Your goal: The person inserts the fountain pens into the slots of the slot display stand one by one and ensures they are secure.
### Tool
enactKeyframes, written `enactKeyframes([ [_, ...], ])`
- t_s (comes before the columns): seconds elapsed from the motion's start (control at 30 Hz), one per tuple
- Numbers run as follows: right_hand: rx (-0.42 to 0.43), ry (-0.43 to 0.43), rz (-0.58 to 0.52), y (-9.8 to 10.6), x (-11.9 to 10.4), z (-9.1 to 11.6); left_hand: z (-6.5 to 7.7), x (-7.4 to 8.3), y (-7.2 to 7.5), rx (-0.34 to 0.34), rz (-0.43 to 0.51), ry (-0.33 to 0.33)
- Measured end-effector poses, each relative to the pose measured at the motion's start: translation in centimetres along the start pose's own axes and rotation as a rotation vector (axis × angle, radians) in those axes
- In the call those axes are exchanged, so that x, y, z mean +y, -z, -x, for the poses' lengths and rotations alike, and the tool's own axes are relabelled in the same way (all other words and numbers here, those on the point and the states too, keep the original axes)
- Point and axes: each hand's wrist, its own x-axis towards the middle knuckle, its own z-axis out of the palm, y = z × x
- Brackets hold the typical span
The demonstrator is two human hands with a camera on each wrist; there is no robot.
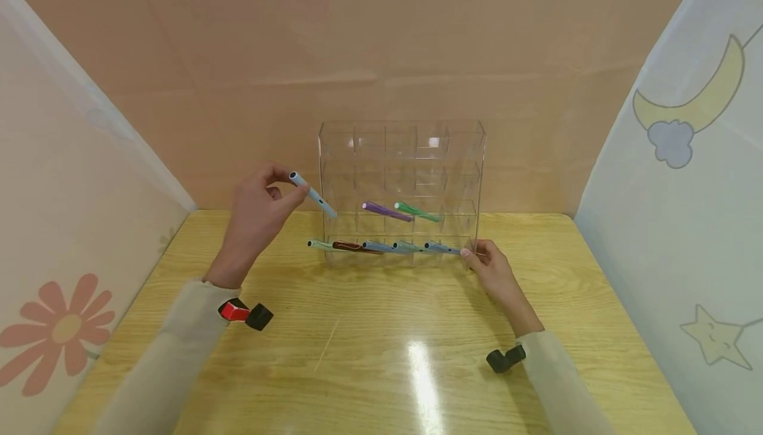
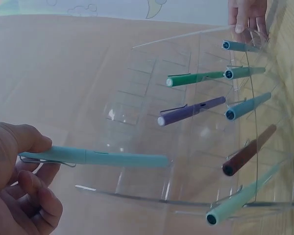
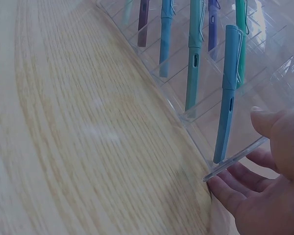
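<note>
Between thumb and fingers my left hand (image 1: 256, 216) pinches a light-blue pen (image 1: 314, 195) near its clip end. The pen's far tip reaches the left end of the third row in a clear plastic pen rack (image 1: 398, 124). My right hand (image 3: 277, 181) grips the rack's lower right side edge, thumb in front and fingers behind. A purple pen (image 2: 191, 110) and a green pen (image 2: 193, 79) sit in the third row. In the bottom row lie a pale green pen (image 2: 240, 199), a dark red pen (image 2: 249, 151), a teal pen (image 3: 193, 63) and two blue pens.
The rack stands on a wood-grain table (image 1: 357, 342), close to the tan back wall (image 1: 393, 38). White patterned panels rise at the left (image 1: 59, 190) and right (image 1: 673, 223). The upper two rack rows hold no pens.
</note>
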Motion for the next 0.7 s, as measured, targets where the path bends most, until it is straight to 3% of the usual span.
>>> enactKeyframes([
  [0.37,0.002,-0.018,-0.002,0.0,0.3,0.0,-1.4,-0.8,-3.5,-0.068,0.010,0.019],
  [0.7,-0.006,0.001,-0.005,0.1,0.2,-0.1,-2.0,-1.7,-5.2,-0.091,0.047,0.017],
])
